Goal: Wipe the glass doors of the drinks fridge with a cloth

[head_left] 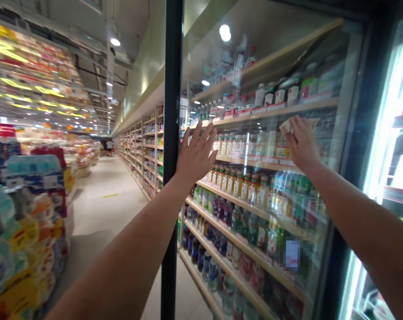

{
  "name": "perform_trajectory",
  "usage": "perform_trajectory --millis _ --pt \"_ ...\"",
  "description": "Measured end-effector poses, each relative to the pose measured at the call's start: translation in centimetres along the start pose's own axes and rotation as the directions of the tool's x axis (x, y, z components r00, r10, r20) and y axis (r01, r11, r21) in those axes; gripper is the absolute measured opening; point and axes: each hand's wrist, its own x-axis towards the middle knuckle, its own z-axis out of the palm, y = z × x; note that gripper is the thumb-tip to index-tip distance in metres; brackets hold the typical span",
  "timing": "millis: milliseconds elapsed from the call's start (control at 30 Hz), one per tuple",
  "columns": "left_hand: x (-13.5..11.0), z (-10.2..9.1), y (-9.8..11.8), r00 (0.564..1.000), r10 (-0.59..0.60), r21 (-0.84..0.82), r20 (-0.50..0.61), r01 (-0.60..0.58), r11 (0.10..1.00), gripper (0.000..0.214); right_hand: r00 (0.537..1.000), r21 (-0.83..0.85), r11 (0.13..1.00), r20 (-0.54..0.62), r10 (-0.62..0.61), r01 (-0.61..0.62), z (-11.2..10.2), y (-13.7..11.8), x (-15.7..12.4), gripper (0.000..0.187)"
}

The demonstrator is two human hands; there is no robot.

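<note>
A glass cooler door (pixel 254 40) with a dark frame (pixel 172 111) stands swung out in front of me. My left hand (pixel 197 153) lies against the glass beside the frame, its fingers spread and nothing in it. Higher on the right, my right hand (pixel 301 142) presses a pale, crumpled cloth (pixel 286 127) to the pane. Part of the cloth is hidden under the fingers. Shelves of bottled drinks (pixel 236 184) show in the glass, mixed with reflections of ceiling lights.
On the right, a bright light strip (pixel 384 111) runs down the lit cooler interior. To the left, stacked packaged goods (pixel 31 191) border a long aisle floor (pixel 104 209). Stocked shelves (pixel 148 146) line its far side, and people (pixel 107 146) stand small in the distance.
</note>
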Motion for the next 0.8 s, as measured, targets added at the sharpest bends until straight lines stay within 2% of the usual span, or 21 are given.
perform_trajectory --millis 200,433,600,800 --pt "0.0 0.2 -0.2 1.000 0.004 -0.008 -0.013 -0.004 1.000 0.058 0.995 -0.010 0.998 -0.081 0.058 -0.059 0.7 0.1 -0.9 0.060" --pt "0.0 0.3 -0.2 1.000 0.005 0.015 -0.014 -0.004 1.000 0.056 0.992 0.008 0.995 -0.077 0.097 -0.096 0.2 2.3 -0.6 0.062" --pt "-0.1 0.5 -0.4 1.000 0.004 0.011 -0.024 -0.004 1.000 0.057 0.975 0.035 0.987 -0.149 0.163 -0.159 0.6 3.0 -2.9 0.064" --pt "-0.2 0.7 -0.5 1.000 0.002 -0.003 -0.023 -0.002 1.000 0.057 0.983 0.048 0.987 -0.089 0.158 -0.154 0.0 4.0 -3.8 0.062"
